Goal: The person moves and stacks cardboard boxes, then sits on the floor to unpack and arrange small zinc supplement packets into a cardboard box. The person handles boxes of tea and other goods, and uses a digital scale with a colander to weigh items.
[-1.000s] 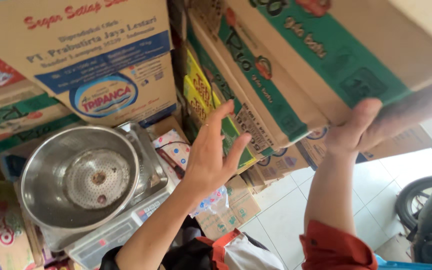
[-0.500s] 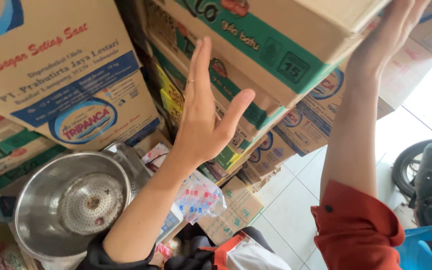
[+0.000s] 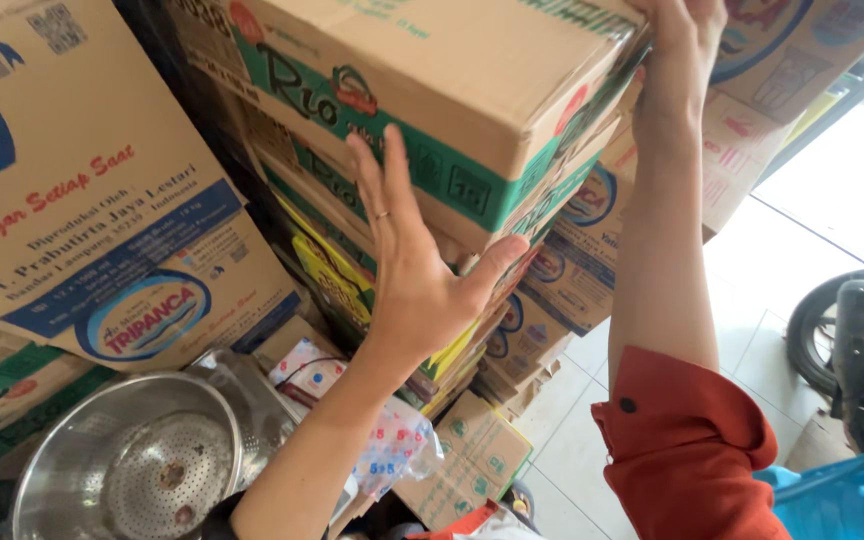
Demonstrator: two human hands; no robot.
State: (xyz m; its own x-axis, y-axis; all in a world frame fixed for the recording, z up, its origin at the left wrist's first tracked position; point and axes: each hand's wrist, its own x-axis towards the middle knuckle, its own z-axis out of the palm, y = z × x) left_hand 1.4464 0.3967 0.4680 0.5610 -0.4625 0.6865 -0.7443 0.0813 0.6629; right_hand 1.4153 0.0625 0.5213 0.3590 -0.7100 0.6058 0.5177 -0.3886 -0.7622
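Observation:
A big brown cardboard box with a green band sits on top of a stack of similar boxes. My left hand is open with fingers spread, its palm pressed against the stack just under the box's front lower edge; it has a ring on one finger. My right hand reaches up and grips the box's far right corner. My right arm wears a rolled-up red sleeve.
A large box with a blue oval label stands at left. Below it a steel colander bowl rests on a scale. A polka-dot plastic bag lies under my left arm. Smaller cartons sit on the tiled floor; a motorbike wheel stands at right.
Both hands have risen along the stack. My right hand moved up to the top box's right corner, and my left hand came to press under its front edge.

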